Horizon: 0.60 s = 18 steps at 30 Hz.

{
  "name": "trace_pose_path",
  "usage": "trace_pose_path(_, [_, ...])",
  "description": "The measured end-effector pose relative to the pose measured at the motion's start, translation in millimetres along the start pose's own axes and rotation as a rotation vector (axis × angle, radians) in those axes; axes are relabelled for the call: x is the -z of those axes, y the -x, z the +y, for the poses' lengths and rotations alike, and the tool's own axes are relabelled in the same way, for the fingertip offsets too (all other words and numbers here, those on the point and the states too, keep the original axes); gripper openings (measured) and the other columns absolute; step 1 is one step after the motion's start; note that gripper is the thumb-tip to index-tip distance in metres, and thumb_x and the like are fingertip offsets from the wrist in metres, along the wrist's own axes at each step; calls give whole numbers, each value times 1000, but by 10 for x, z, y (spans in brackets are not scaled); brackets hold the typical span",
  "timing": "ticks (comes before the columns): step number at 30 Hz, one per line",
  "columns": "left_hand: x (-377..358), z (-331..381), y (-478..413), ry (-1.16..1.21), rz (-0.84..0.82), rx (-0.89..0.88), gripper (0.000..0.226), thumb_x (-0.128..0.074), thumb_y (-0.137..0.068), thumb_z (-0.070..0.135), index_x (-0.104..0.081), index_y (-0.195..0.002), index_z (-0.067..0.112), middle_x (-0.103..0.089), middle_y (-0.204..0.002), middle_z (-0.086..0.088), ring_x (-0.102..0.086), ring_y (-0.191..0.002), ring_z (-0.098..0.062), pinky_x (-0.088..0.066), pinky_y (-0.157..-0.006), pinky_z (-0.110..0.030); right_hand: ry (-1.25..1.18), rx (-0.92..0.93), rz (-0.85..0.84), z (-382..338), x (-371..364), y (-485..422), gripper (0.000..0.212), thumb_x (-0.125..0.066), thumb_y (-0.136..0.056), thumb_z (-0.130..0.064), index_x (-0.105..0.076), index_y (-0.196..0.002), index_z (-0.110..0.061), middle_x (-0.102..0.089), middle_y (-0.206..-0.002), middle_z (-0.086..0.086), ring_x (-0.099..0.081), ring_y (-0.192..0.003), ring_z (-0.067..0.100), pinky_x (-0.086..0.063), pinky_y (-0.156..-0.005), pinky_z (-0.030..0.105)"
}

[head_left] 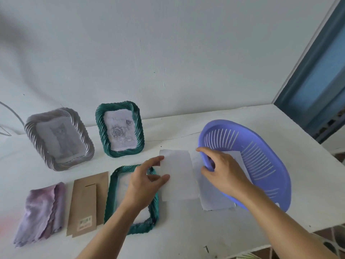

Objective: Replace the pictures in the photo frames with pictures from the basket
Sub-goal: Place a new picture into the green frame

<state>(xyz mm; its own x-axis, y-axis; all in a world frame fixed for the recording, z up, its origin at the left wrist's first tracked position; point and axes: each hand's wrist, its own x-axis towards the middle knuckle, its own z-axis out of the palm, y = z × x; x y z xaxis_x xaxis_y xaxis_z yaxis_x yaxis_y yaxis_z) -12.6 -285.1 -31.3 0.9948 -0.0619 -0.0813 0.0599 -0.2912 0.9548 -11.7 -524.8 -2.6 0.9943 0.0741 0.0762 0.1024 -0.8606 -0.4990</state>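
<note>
While the left hand (145,182) pinches a white picture sheet (177,176) by its left edge, the right hand (222,169), just right of that sheet, curls its fingers over the near rim of the purple basket (280,174). Under the left wrist lies an opened green frame (109,199). Beyond the pinch stand a silver frame (59,139) and an upright green frame (119,128), both holding pictures.

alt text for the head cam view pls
A person's left hand pinches a white sheet beside a green frame lying flat, while the right hand grips the purple basket by its rim. Behind stand a silver frame and a second green frame.
</note>
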Motion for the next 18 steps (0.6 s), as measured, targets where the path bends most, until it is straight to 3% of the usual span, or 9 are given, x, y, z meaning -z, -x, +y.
trace_pose_path(7, [-355,-1,-48,-23,-33,24,48,-78,-82,12,-63,-124,30,-66,-120,13,-73,-74,-7,-47,-61,-11,-258,-51,46,76,291,-38,48,-64,-88,-15,-58,-129,-39,-66,-86,-5,-64,-76,9,-55,-77,29])
trace_pose_path(12, [-622,-30,-71,-89,-62,11,50,-78,-82,17,-61,-126,32,-63,-121,15,-72,-75,-5,-49,-64,-12,-339,-36,30,108,421,-25,46,-63,-91,-15,-58,-130,-38,-65,-81,-8,-60,-67,1,-46,-60,10])
trace_pose_path(18, [-919,-66,-69,-234,-76,-82,52,-79,-82,20,-60,-131,25,-61,-114,12,-67,-78,1,-51,-69,-13,-354,-17,17,135,457,-15,46,-63,-91,-17,-57,-131,-38,-64,-83,-9,-61,-74,3,-51,-63,14])
